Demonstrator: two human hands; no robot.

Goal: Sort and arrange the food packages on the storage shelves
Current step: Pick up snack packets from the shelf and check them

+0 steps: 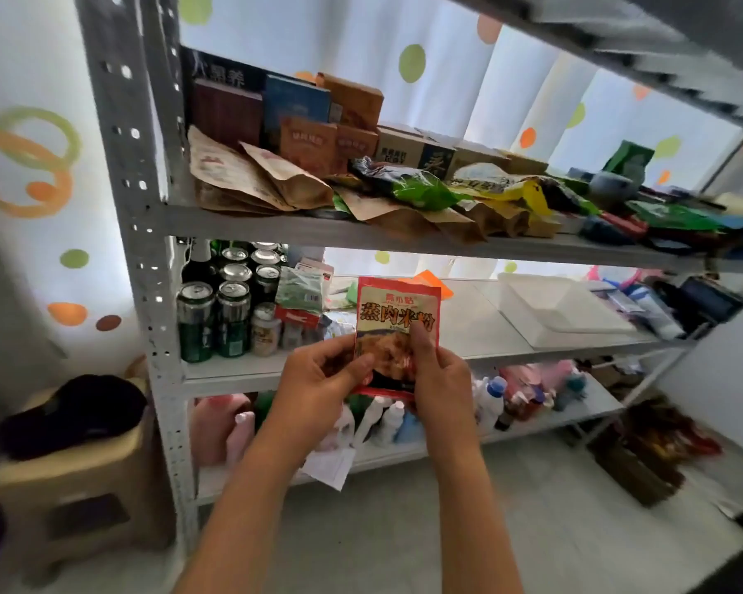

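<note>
A red and yellow food packet [397, 323] is held upright by both hands, in front of the middle shelf [468, 332]. Its lower left edge is pinched by the left hand [322, 375]; its lower right edge is gripped by the right hand [436, 373]. Bare shelf surface is seen behind the packet, beside a white tray [554, 308]. Cans [215, 310] are grouped at the left end. The upper shelf [361, 235] is crowded with boxes [318, 122] and paper bags [254, 177], several overhanging its front edge.

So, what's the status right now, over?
Both hands, left and right, pinch the red packet upright before the middle shelf. Not yet placed. Top shelf crowded with bags; nothing blocking.
</note>
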